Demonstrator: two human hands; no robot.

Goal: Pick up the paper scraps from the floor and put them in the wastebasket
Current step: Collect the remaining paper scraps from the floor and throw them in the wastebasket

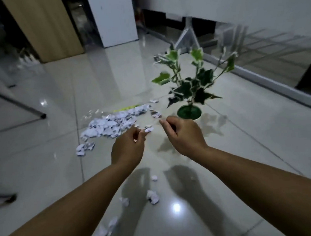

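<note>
Item: paper scraps (pixel 112 123), torn and crumpled, heaped on the glossy floor (pixel 217 150) left of a potted plant (pixel 187 89); strays are scattered nearer.

Handling: judged very light, limp, easily blown or slid on tile; best pinched at raised edges or gathered in bunches.

Left hand (pixel 128 147): one scrap (pixel 149 129) is pinched.

Right hand (pixel 182 134): curled; contents cannot be told.

Wastebasket: not seen.

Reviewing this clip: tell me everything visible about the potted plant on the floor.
The potted plant stands upright on the glossy tiled floor, right of the main paper scrap pile and just beyond the right hand, which overlaps the pot's left edge in the picture; whether they touch cannot be told. Its pot is small, round and dark green. Thin stems carry ivy-like leaves, dark green with pale cream edges, the upper ones lighter. It may be artificial.
</note>
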